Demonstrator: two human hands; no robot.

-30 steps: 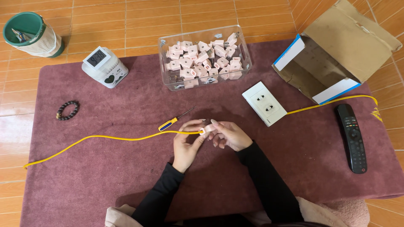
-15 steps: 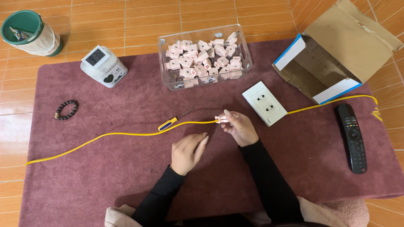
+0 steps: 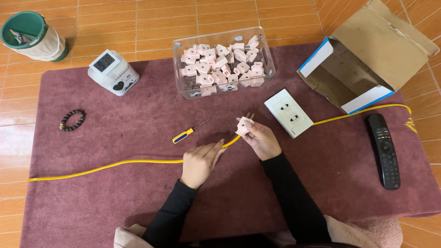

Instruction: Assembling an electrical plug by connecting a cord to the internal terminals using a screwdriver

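My right hand holds a pale pink two-pin plug fitted on the end of a yellow cable, pins pointing up and away. My left hand rests on the cable just left of the plug, fingers curled over it. The cable trails left across the maroon mat onto the floor. A white double wall socket lies just right of the plug, with its own yellow cable running right. A yellow-and-blue screwdriver lies above my left hand.
A clear tub of several pink plugs stands at the back. A white digital clock, a bead bracelet and a green-rimmed cup are at the left. An open cardboard box and a black remote are at the right.
My right hand has carried the plug right and up towards the socket, turning its pins upward. My left hand let go of the plug and slid back along the cable.
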